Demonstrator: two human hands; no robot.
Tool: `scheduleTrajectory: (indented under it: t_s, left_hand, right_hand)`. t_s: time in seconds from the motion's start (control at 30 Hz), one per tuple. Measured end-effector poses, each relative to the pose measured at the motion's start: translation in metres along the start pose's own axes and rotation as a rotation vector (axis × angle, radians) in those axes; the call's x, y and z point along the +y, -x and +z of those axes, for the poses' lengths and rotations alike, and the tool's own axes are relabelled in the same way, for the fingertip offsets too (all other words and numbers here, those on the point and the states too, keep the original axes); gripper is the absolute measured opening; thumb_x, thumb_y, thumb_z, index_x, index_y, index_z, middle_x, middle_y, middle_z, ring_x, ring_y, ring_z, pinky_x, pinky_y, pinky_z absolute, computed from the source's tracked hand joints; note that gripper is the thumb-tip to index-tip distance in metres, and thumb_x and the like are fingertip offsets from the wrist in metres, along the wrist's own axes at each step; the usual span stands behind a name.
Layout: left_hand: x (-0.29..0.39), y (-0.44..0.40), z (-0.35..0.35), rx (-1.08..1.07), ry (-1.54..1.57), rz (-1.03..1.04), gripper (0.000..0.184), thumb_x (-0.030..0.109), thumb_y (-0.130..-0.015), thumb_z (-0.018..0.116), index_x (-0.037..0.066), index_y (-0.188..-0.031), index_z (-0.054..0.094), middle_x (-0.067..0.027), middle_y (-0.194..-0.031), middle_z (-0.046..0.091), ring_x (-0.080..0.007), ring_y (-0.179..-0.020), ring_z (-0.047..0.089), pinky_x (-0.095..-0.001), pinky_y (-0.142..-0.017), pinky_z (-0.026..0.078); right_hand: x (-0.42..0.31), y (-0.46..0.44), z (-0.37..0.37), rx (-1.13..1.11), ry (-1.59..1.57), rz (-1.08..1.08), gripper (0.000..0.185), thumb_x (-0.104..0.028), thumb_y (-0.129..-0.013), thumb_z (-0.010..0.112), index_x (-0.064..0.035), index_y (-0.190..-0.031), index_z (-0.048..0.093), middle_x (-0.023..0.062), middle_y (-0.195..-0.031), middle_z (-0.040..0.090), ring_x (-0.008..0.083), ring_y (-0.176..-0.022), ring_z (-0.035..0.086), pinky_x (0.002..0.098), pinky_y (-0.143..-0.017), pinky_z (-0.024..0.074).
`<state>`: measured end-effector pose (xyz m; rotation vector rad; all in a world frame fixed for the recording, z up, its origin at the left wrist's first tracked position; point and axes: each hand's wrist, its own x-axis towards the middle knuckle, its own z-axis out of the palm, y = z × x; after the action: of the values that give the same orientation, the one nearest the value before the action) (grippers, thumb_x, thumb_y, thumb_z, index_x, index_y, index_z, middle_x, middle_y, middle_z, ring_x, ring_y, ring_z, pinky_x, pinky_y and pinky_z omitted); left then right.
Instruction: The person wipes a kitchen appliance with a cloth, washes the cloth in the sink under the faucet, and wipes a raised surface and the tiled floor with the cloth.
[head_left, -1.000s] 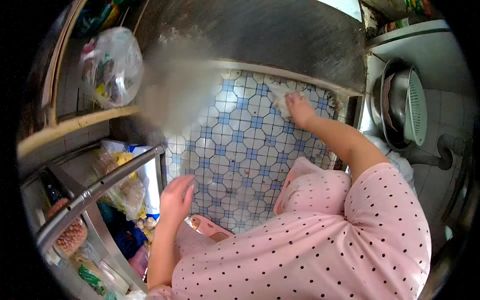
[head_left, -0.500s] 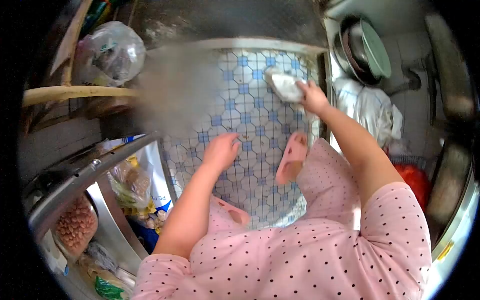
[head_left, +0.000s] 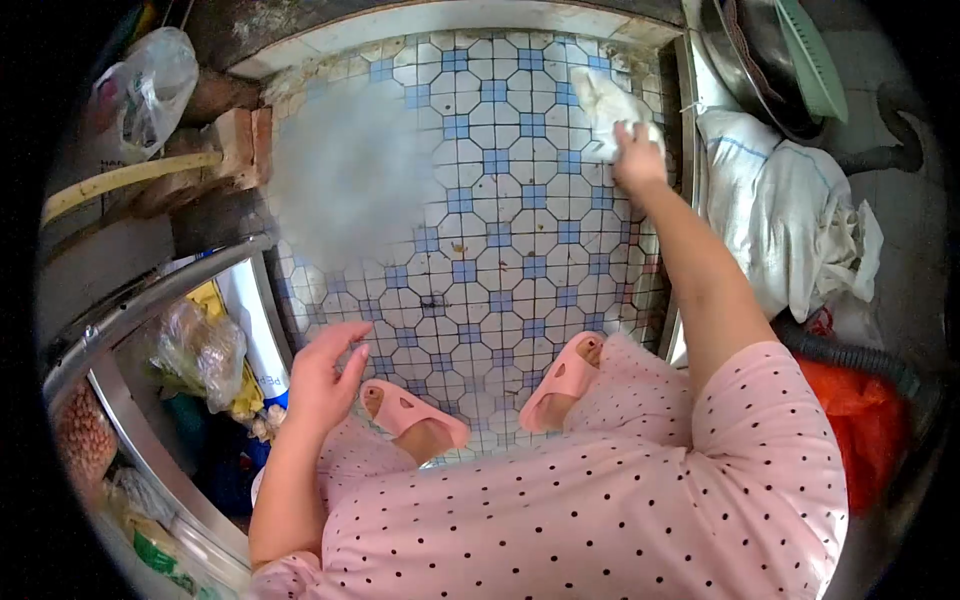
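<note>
A white cloth [head_left: 602, 102] is gripped by my right hand [head_left: 640, 162], which reaches out to the far right part of the tiled floor [head_left: 500, 250]. The cloth hangs low over the tiles or lies on them; I cannot tell which. Its folds are bunched under my fingers. My left hand [head_left: 328, 378] hovers empty in front of the left rack, thumb and fingers apart. Just to its right is a foot in a pink slipper [head_left: 415, 415], and the other pink slipper [head_left: 562, 385] stands further right.
A metal-framed rack [head_left: 150, 310] with bagged food stands on the left. White sacks [head_left: 775, 200], a green basin [head_left: 812, 60], a red bag [head_left: 850, 410] and a black hose [head_left: 850, 358] are on the right. A raised ledge [head_left: 450, 18] borders the far floor. A grey blur covers the floor's left part.
My view has shifted, showing more of the floor and both slippers. My left hand has moved left and nearer my body, its fingers spreading. The right hand still grips the cloth, now further right.
</note>
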<state>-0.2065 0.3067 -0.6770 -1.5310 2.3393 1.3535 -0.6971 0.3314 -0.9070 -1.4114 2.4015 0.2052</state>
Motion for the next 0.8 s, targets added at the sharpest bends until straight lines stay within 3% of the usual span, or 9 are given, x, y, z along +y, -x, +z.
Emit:
scheduleTrajectory:
  t_s: [0.1, 0.13, 0.23, 0.37, 0.53, 0.6, 0.63, 0.73, 0.8]
  left_hand:
    - [0.003, 0.005, 0.001, -0.046, -0.019, -0.018, 0.026, 0.009, -0.086, 0.066, 0.003, -0.111, 0.066, -0.0165, -0.108, 0.068, -0.0325, -0.098, 0.066, -0.037, -0.085, 0.052]
    - [0.008, 0.004, 0.0, -0.046, -0.027, -0.004, 0.026, 0.008, -0.085, 0.067, 0.003, -0.111, 0.066, -0.0166, -0.108, 0.068, -0.0325, -0.099, 0.066, -0.0373, -0.086, 0.052]
    - [0.02, 0.006, -0.003, -0.013, -0.03, 0.04, 0.027, 0.007, -0.084, 0.068, 0.003, -0.111, 0.066, -0.0169, -0.109, 0.067, -0.0329, -0.1, 0.066, -0.0379, -0.086, 0.052]
    - [0.019, 0.006, -0.008, 0.052, -0.012, 0.114, 0.026, 0.008, -0.085, 0.067, 0.003, -0.111, 0.066, -0.0169, -0.11, 0.067, -0.034, -0.102, 0.065, -0.0381, -0.087, 0.052]
    - [0.005, 0.023, -0.003, 0.027, 0.006, -0.004, 0.025, 0.009, -0.086, 0.065, 0.002, -0.11, 0.066, -0.0168, -0.108, 0.068, -0.0344, -0.099, 0.065, -0.0377, -0.087, 0.051]
    - [0.0, 0.027, 0.001, 0.002, 0.01, -0.083, 0.025, 0.01, -0.086, 0.064, 0.002, -0.11, 0.066, -0.0165, -0.106, 0.068, -0.0341, -0.096, 0.065, -0.0374, -0.085, 0.052]
    - [-0.005, 0.028, 0.004, -0.007, -0.001, -0.095, 0.025, 0.01, -0.086, 0.064, 0.002, -0.11, 0.066, -0.0164, -0.105, 0.068, -0.0336, -0.096, 0.066, -0.0373, -0.084, 0.052]
    - [-0.009, 0.028, 0.002, -0.032, 0.02, -0.196, 0.024, 0.01, -0.087, 0.064, 0.003, -0.11, 0.066, -0.0156, -0.104, 0.068, -0.031, -0.094, 0.066, -0.0364, -0.082, 0.052]
    - [-0.009, 0.022, 0.001, -0.017, 0.054, -0.212, 0.024, 0.009, -0.088, 0.063, 0.002, -0.111, 0.066, -0.0152, -0.104, 0.068, -0.029, -0.093, 0.067, -0.0355, -0.082, 0.052]
  right_hand:
    - [-0.057, 0.065, 0.001, -0.035, -0.077, -0.347, 0.067, -0.008, -0.07, 0.071, -0.0185, -0.132, 0.049, 0.0195, -0.127, 0.047, 0.0405, -0.102, 0.056, 0.0484, -0.085, 0.0511]
    - [-0.064, 0.075, 0.054, 0.176, -0.031, -0.589, 0.067, -0.006, -0.069, 0.071, -0.0185, -0.131, 0.049, 0.0188, -0.126, 0.047, 0.0412, -0.106, 0.054, 0.0492, -0.084, 0.0512]
    - [-0.129, 0.138, 0.052, -0.288, -0.153, -0.792, 0.053, -0.006, -0.078, 0.062, -0.0197, -0.129, 0.058, 0.0173, -0.14, 0.042, 0.0402, -0.124, 0.047, 0.0488, -0.106, 0.0413]
    - [-0.118, 0.131, 0.041, -0.046, -0.5, -0.633, 0.058, -0.002, -0.072, 0.067, -0.0206, -0.126, 0.061, 0.0149, -0.133, 0.05, 0.0379, -0.125, 0.047, 0.043, -0.105, 0.0431]
    - [-0.016, 0.05, 0.001, 0.276, 0.038, 0.022, 0.065, -0.005, -0.079, 0.059, -0.0202, -0.141, 0.046, 0.0182, -0.143, 0.044, 0.0385, -0.125, 0.043, 0.0472, -0.104, 0.0406]
    - [0.003, 0.038, 0.009, 0.06, 0.021, 0.175, 0.061, -0.024, -0.089, 0.056, -0.0149, -0.147, 0.038, 0.0185, -0.148, 0.037, 0.037, -0.125, 0.046, 0.0469, -0.1, 0.0441]
    - [0.004, 0.039, 0.029, 0.248, 0.303, -0.037, 0.066, -0.026, -0.088, 0.057, -0.0072, -0.147, 0.035, 0.0179, -0.147, 0.04, 0.0358, -0.126, 0.045, 0.0464, -0.101, 0.0422]
    - [-0.054, 0.081, 0.076, 0.007, -0.298, -0.09, 0.026, -0.014, -0.081, 0.061, 0.0012, -0.102, 0.063, 0.0226, -0.108, 0.061, 0.0342, -0.105, 0.057, 0.046, -0.091, 0.0453]
    - [-0.096, 0.128, 0.067, 0.342, -0.4, -0.538, 0.019, -0.009, -0.077, 0.063, 0.0002, -0.093, 0.063, 0.0226, -0.102, 0.062, 0.0368, -0.1, 0.058, 0.0481, -0.088, 0.0456]
